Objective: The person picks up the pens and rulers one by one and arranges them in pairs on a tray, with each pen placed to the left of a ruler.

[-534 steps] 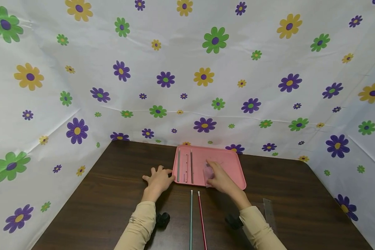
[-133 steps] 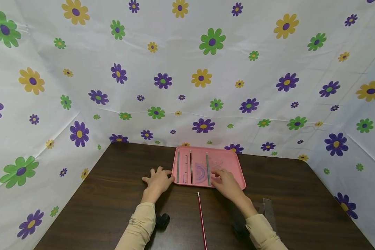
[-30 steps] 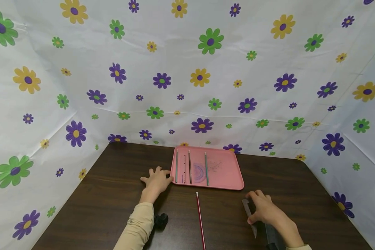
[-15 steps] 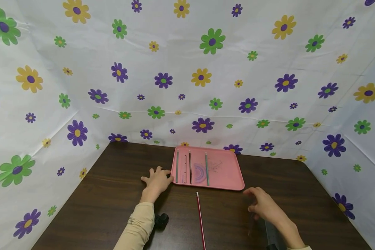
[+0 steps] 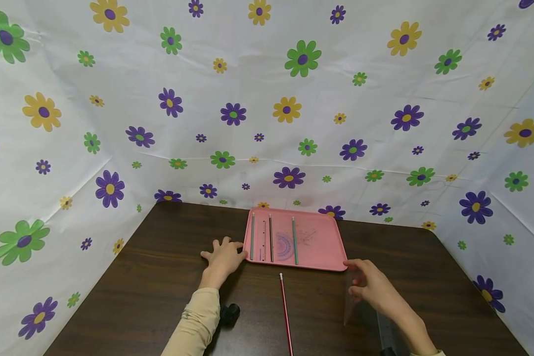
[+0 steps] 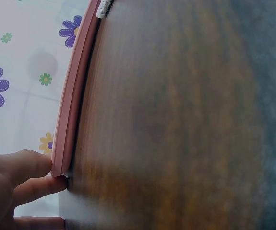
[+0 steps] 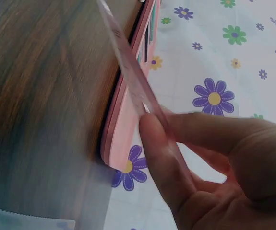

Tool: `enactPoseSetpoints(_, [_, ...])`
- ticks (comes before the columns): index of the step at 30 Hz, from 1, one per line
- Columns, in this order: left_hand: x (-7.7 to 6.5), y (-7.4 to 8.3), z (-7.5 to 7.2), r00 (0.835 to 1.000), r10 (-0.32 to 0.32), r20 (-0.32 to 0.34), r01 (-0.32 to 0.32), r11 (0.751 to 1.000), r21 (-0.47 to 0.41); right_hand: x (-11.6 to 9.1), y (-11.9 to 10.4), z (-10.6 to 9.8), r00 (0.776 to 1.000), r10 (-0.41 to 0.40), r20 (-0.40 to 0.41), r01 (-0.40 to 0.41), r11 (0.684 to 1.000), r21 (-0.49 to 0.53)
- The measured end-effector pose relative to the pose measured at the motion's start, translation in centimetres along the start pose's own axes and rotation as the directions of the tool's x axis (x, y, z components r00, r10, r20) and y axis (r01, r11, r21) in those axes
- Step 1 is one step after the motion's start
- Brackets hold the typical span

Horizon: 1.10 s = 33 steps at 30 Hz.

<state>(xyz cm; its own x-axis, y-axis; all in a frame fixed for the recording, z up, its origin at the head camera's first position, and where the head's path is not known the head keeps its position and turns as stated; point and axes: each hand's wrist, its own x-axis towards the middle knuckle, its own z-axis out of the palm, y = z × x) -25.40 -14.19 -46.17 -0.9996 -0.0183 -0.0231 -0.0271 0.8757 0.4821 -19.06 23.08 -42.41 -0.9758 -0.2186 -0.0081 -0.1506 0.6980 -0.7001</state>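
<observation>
Pinching thin translucent plate (image 7: 132,72): right hand (image 5: 377,289); left hand (image 5: 222,261) splayed, touching round-cornered pink tray (image 5: 321,244).

A desk-like corner enclosed by printed sheeting; whether in a home, school or studio cannot be told.
White creased sheeting printed with green, yellow and purple flowers (image 5: 249,89) fills the upper frame and wraps down both sides, above a dark brown wood-grain table (image 5: 155,282) across the lower frame; stationery near the centre, a slim green pencil (image 5: 295,242) and clear purple-marked protractor (image 5: 286,247), lies in a rectangular pink tray (image 5: 322,247).
</observation>
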Motion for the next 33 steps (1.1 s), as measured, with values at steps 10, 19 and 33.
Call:
enactPoseSetpoints(10, [0.1, 0.0, -0.2, 1.000, 0.001, 0.002, -0.001, 1.000, -0.007, 0.7, -0.6, 0.0, 0.997, -0.012, -0.078, 0.010, 1.000, -0.026])
enactPoseSetpoints(19, [0.0, 0.1, -0.3, 1.000, -0.004, 0.007, 0.004, 1.000, -0.013, 1.7, -1.2, 0.0, 0.995, -0.053, -0.085, 0.049, 0.998, -0.048])
enactPoseSetpoints(33, [0.1, 0.2, -0.2, 1.000, -0.007, 0.013, 0.007, 1.000, -0.008, 3.9, -1.0, 0.3, 0.992, -0.089, -0.093, 0.085, 0.995, -0.041])
